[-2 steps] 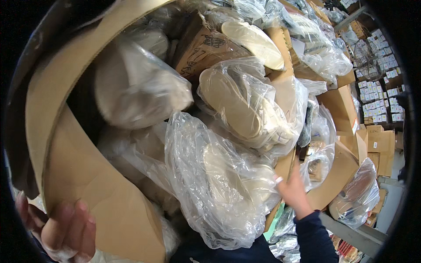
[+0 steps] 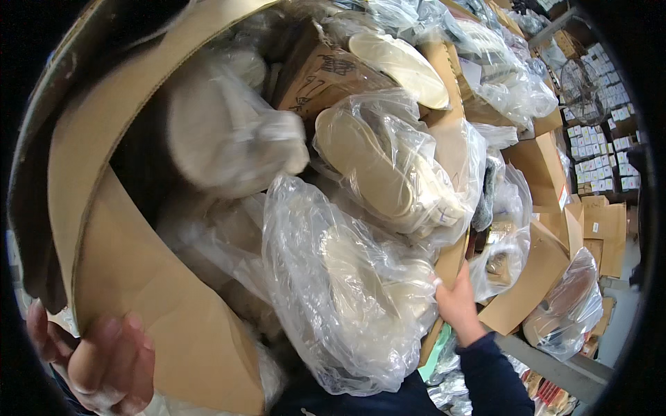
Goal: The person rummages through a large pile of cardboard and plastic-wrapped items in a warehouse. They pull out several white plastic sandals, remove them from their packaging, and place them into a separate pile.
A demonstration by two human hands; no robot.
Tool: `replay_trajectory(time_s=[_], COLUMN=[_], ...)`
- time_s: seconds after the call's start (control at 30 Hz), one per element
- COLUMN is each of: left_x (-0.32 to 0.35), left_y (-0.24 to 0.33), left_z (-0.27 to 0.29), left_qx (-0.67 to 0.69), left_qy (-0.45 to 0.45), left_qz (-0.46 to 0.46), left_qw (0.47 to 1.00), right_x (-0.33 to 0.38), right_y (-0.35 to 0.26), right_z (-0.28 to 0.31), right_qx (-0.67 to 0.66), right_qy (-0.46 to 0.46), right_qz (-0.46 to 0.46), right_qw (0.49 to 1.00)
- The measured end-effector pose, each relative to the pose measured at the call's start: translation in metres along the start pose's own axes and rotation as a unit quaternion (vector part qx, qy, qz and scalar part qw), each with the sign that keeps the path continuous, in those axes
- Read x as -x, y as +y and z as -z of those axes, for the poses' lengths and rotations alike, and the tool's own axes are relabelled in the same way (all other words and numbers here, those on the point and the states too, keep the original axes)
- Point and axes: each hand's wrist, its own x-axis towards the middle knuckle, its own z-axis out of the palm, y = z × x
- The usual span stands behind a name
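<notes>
A large cardboard box (image 2: 159, 305) full of plastic-bagged shoes lies between my hands. At the lower left, my left hand (image 2: 111, 357) is closed round the box's near-left edge. My right hand (image 2: 458, 301) grips the right wall of the box, thumb on the inner side and fingers partly hidden behind the board. Beside that hand lies a bagged pale shoe (image 2: 357, 274), sole up. Above it are a second bagged beige shoe (image 2: 364, 163) and a cream shoe (image 2: 399, 68). A blurred bagged shoe (image 2: 215, 132) sits in the box's far left part.
A brown carton (image 2: 326, 76) with handwriting stands among the bags. Further boxes of bagged goods (image 2: 492, 66) adjoin on the right, with another bagged shoe (image 2: 563, 308) by a grey rail (image 2: 562, 367). Stacked white boxes (image 2: 593, 149) and a fan (image 2: 581, 90) are at the far right.
The box's left wall has shifted slightly to the right. The blurred bagged shoe in the far left has moved a little rightward. Both hands keep hold of the box.
</notes>
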Motion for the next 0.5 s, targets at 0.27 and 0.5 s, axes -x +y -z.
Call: replay_trajectory(time_s=[0.27,0.5], left_x=[-0.042,-0.038], left_y=[0.001,0.024], left_z=[0.011,0.001], left_qx=[-0.002,0.073], left_qy=[-0.102,0.034], left_qz=[-0.025,0.192], left_qw=[0.994,0.978], right_x=[-0.003,0.000], right_y=[0.013,0.007], right_z=[-0.013,-0.007], right_qx=[0.005,0.098], right_qy=[0.075,0.068], right_qz=[0.059,-0.037], right_qw=[0.995,0.992])
